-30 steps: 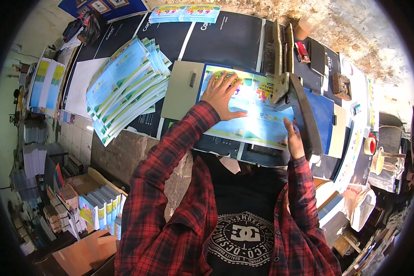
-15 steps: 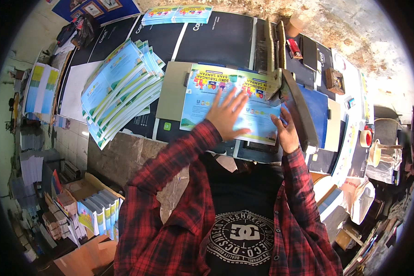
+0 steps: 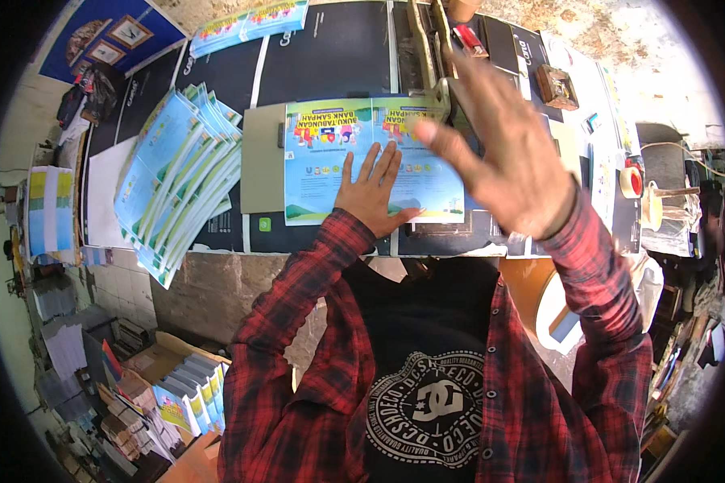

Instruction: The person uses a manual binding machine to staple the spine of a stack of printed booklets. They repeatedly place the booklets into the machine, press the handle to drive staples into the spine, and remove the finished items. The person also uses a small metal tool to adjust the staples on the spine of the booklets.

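- Taking the printed sheet (image 3: 322, 181) as the clock's centre and the far side as twelve, I see it lying flat on the dark-covered worktop (image 3: 326, 56), near the person's side.
- It is mostly blue, with colourful figures on two panels and lettering upside down to the person.
- The left hand (image 3: 370, 189) comes in from about seven and rests on the sheet's lower middle, its fingers spread and released, pressed around nothing.
- The right hand (image 3: 511, 153) is raised over toward three, close to the viewer, fingers loose and apart with nothing visible in them; its thumb crosses in front of the sheet's right part.
- A grey board (image 3: 262, 165) sits just beside the sheet at nine.
- Farther out at nine, a fanned pile of similar sheets (image 3: 161, 161) hangs partly over the near edge.
- Between ten and eleven, another printed stack (image 3: 250, 26) lies along the far edge.
- Long worn bars (image 3: 421, 48) stand between twelve and one, with a small red packet (image 3: 470, 40) at one.
- At two there's a brown block (image 3: 557, 87); at three, well apart, a roll of tape (image 3: 631, 183).
- Down at seven, below the worktop, booklets (image 3: 189, 398) stand in a carton.
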Tool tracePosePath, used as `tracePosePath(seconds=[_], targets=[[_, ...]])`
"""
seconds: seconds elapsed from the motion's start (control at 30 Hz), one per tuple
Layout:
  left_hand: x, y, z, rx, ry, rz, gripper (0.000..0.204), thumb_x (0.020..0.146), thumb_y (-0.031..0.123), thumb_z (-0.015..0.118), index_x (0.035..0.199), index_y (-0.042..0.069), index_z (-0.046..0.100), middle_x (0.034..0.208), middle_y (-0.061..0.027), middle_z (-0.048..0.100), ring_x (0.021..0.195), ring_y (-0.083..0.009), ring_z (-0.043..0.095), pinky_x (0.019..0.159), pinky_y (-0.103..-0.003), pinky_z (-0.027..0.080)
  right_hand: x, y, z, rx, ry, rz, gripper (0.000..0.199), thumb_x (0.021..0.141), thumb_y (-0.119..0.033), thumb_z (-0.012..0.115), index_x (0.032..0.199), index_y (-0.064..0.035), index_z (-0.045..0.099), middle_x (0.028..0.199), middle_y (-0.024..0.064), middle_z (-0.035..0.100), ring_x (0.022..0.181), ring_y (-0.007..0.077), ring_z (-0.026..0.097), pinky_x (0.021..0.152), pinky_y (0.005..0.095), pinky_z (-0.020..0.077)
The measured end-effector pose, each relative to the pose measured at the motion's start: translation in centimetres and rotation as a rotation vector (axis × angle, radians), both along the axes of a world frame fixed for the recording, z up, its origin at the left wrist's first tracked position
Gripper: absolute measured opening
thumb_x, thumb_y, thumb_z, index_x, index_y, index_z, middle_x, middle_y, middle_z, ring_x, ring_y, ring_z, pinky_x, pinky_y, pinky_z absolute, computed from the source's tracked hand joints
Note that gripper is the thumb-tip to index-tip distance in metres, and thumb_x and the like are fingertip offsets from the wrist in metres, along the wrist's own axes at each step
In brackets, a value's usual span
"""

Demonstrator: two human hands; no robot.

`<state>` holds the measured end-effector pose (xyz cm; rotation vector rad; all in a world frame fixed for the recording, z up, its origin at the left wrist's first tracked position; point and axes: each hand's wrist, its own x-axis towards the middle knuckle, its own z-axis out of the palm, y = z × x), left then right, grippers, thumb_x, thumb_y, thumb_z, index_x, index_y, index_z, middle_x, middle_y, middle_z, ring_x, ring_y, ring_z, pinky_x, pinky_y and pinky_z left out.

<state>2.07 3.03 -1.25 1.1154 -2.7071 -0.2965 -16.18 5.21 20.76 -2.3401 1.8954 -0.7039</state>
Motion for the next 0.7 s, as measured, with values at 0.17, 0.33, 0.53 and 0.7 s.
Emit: tracePosePath(seconds=[0.17, 0.33, 0.53, 0.7], targets=[[-0.8, -0.3, 0.5, -0.024, 0.036, -0.044, 0.099, 0.075, 0.063, 0.066, 0.149, 0.004, 0.035, 0.159, -0.011, 0.027, 0.148, -0.0289, 0.021, 0.117, -0.059, 0.009, 2.0, 4.6, -12.4, 0.025, 0.088, -0.212, 0.092, 0.083, -0.051, 0.067, 0.154, -0.0084, 0.026, 0.161, 0.0152, 0.02, 0.149, 0.0346, 0.016, 0.116, 0.0552, 0.0182], [0.9, -0.1, 1.5, 0.036, 0.01, -0.088, 0.102, 0.07, 0.059, 0.072, 0.149, 0.006, 0.035, 0.159, -0.0107, 0.026, 0.147, -0.031, 0.022, 0.117, -0.06, 0.014, 1.6, 5.0, -11.9, 0.038, 0.049, -0.139, 0.092, 0.08, -0.051, 0.07, 0.151, -0.007, 0.033, 0.157, 0.0183, 0.029, 0.145, 0.0395, 0.025, 0.114, 0.054, 0.0271], [4.9, 1.3, 1.8, 0.01, -0.107, -0.232, 0.076, 0.078, 0.022, 0.07, 0.148, 0.016, 0.04, 0.152, -0.0085, 0.04, 0.138, -0.0335, 0.039, 0.109, -0.052, 0.038, -2.6, -0.9, 0.0, 0.429, -0.694, 0.136, 0.053, 0.098, -0.047, 0.049, 0.126, -0.0027, 0.059, 0.104, 0.0171, 0.064, 0.099, 0.0255, 0.063, 0.088, 0.0363, 0.0478], [10.3, 4.0, 9.1, 0.404, 0.142, -0.363, 0.063, 0.066, -0.003, 0.06, 0.128, 0.009, 0.063, 0.12, -0.0154, 0.068, 0.11, -0.0327, 0.065, 0.092, -0.039, 0.054, -8.5, 2.4, -4.7, 0.038, -0.757, -0.119, 0.05, 0.095, -0.044, 0.06, 0.117, 0.0002, 0.063, 0.099, 0.0142, 0.068, 0.092, 0.019, 0.064, 0.083, 0.0334, 0.0499]])
